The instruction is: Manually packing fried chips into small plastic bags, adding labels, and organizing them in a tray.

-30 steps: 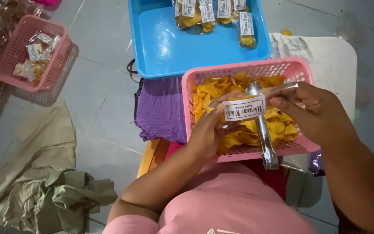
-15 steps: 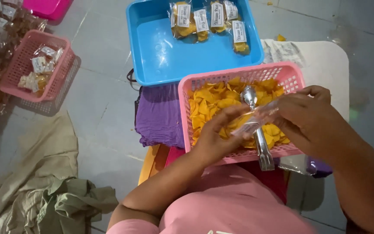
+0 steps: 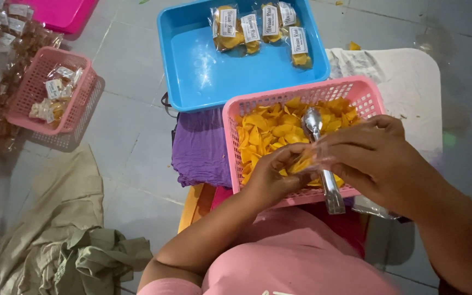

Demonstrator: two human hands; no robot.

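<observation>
A pink plastic basket [image 3: 368, 91] full of yellow chips [image 3: 269, 128] sits on my lap. Metal tongs [image 3: 320, 153] lie across the chips, handle toward me. Over the basket's near side, my left hand [image 3: 271, 177] and my right hand [image 3: 375, 158] both pinch a small clear plastic bag [image 3: 308, 161] with a few yellow chips in it. The bag is partly hidden between my fingers.
A blue tray [image 3: 203, 71] beyond the basket holds several filled, labelled chip bags [image 3: 263, 27]. A purple cloth [image 3: 200, 147] lies under the basket, a white stool [image 3: 405, 76] to the right. At left stand a pink basket of packets [image 3: 50, 95], brown snack bags and crumpled cloth [image 3: 61, 240].
The clear bag, earlier held flat with its white label showing, is now bunched between both hands, closer to the basket's near edge. The view has shifted slightly.
</observation>
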